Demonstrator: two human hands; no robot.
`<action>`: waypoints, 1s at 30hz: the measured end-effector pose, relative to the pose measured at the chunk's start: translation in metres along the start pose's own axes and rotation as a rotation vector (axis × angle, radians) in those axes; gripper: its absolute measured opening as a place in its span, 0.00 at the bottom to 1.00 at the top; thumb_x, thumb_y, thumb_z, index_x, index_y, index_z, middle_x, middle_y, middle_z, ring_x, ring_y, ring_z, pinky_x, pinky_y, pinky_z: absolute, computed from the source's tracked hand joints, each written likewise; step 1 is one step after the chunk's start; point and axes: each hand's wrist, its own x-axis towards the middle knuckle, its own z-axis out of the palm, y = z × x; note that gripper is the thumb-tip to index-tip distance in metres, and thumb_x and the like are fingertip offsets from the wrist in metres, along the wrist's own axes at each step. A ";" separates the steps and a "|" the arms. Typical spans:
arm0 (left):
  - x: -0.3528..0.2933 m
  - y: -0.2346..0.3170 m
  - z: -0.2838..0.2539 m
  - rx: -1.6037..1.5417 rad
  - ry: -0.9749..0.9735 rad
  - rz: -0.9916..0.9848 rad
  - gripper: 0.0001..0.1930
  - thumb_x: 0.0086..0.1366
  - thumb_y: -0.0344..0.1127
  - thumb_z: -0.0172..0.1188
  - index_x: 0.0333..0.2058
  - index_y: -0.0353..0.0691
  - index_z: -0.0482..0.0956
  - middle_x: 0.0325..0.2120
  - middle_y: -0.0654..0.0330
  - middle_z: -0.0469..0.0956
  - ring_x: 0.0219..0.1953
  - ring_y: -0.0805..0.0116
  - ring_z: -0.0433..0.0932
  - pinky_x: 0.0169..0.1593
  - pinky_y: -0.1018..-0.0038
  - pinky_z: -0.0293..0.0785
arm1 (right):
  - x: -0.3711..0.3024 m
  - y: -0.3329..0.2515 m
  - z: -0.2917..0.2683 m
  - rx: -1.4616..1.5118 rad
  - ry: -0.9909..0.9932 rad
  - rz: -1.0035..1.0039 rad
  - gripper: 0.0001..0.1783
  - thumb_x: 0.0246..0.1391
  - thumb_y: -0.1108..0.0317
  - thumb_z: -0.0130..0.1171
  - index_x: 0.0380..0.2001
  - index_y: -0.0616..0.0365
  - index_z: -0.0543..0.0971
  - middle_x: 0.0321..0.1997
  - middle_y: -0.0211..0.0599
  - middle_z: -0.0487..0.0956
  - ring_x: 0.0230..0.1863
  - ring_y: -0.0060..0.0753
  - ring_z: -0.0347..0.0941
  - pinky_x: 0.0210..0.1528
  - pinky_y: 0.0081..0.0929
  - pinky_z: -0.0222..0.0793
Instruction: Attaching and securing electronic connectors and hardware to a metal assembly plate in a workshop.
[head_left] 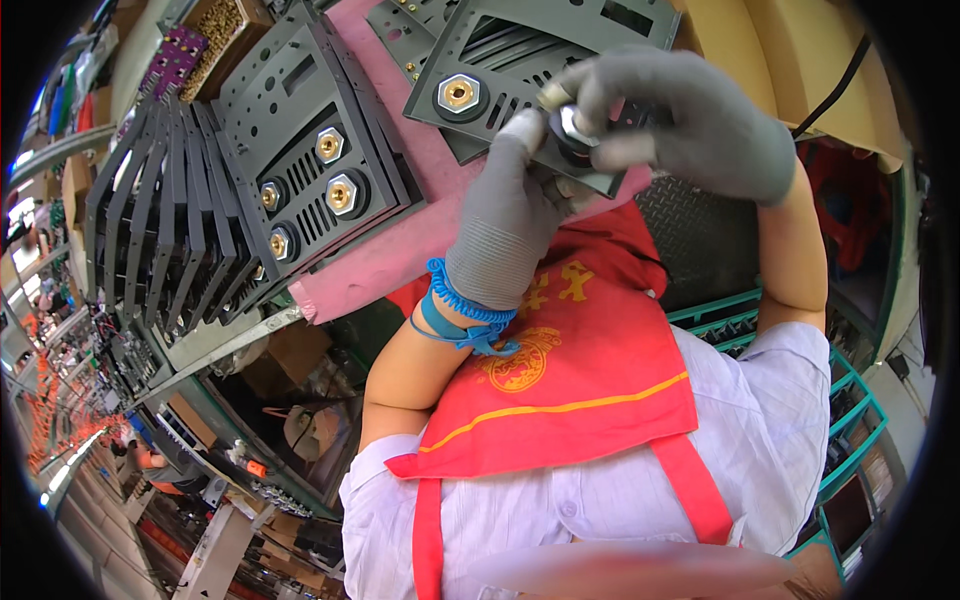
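My left hand (508, 215), in a grey glove with light fingertips, grips the near edge of a dark grey metal panel (598, 36), its thumb on top. The panel has slots and cut-outs. Toward its left side sits a silver hex nut (458, 94) with a brass centre and a black ring round it. My gloved right hand (690, 120) is closed with its fingertips round a second hex nut (574, 128) over a black ring, near the panel's front corner. The fingers partly cover that nut.
Pink padding (425, 235) covers the bench under the panel. To the left stand finished-looking panels (300, 90) with brass-centred nuts and a row of upright panels (165, 215). A box of small brass parts (215, 35) is behind them. Cardboard (800, 60) lies right; green crates (855, 400) stand lower right.
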 end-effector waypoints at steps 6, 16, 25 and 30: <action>0.004 -0.004 0.004 0.014 0.016 -0.006 0.17 0.72 0.41 0.43 0.46 0.33 0.72 0.38 0.56 0.78 0.36 0.68 0.79 0.42 0.74 0.77 | -0.014 -0.012 -0.004 -0.380 -0.080 -0.013 0.14 0.46 0.62 0.66 0.36 0.57 0.79 0.47 0.34 0.78 0.51 0.43 0.72 0.53 0.37 0.67; 0.010 -0.011 0.003 -0.055 0.034 -0.001 0.17 0.72 0.40 0.44 0.42 0.30 0.74 0.34 0.55 0.79 0.34 0.66 0.81 0.41 0.75 0.78 | -0.020 -0.018 -0.001 -0.731 -0.049 -0.170 0.12 0.48 0.64 0.61 0.37 0.54 0.78 0.46 0.33 0.77 0.50 0.40 0.72 0.56 0.37 0.66; 0.005 -0.013 0.006 -0.021 0.074 -0.050 0.18 0.73 0.41 0.44 0.43 0.30 0.74 0.35 0.56 0.79 0.34 0.68 0.81 0.42 0.73 0.79 | -0.021 -0.014 0.004 -0.791 -0.012 -0.170 0.13 0.47 0.59 0.62 0.35 0.51 0.76 0.37 0.33 0.76 0.46 0.39 0.72 0.57 0.38 0.63; 0.004 -0.020 -0.001 0.538 -0.006 0.287 0.17 0.72 0.42 0.45 0.43 0.31 0.74 0.33 0.57 0.78 0.34 0.70 0.80 0.40 0.76 0.78 | -0.017 -0.017 0.007 -0.756 -0.002 -0.065 0.12 0.47 0.57 0.61 0.29 0.53 0.74 0.30 0.34 0.72 0.42 0.38 0.71 0.58 0.38 0.62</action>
